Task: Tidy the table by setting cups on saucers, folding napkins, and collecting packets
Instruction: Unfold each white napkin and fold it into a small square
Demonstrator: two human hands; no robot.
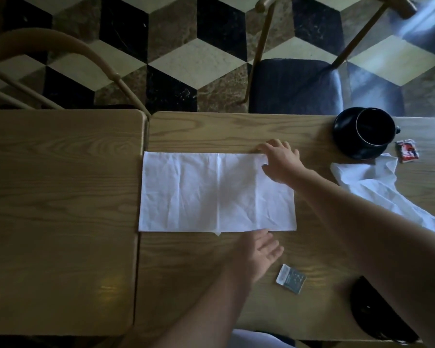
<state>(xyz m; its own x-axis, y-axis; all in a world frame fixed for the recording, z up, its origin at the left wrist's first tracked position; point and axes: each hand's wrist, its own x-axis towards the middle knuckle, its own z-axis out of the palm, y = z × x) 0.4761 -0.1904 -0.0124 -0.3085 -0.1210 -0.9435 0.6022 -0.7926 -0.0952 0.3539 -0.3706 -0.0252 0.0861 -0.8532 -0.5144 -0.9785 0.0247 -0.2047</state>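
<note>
A white napkin (211,192) lies flat, folded into a long rectangle, on the wooden table (236,129). My right hand (280,160) is at its far right corner, thumb on the cloth and fingers curled over the far edge, pinching it. My left hand (260,249) rests at the napkin's near edge, fingers relaxed. A second white napkin (377,183) lies crumpled to the right. A black cup (374,128) stands on a black saucer (344,143) at the far right. A red packet (407,150) lies beside that saucer. A silver packet (290,278) lies near my left hand.
Another black saucer (377,316) sits at the near right edge, partly hidden by my right arm. A second wooden table (60,197) adjoins on the left with a narrow gap. A dark-seated chair (294,84) and a curved chair back (60,43) stand beyond.
</note>
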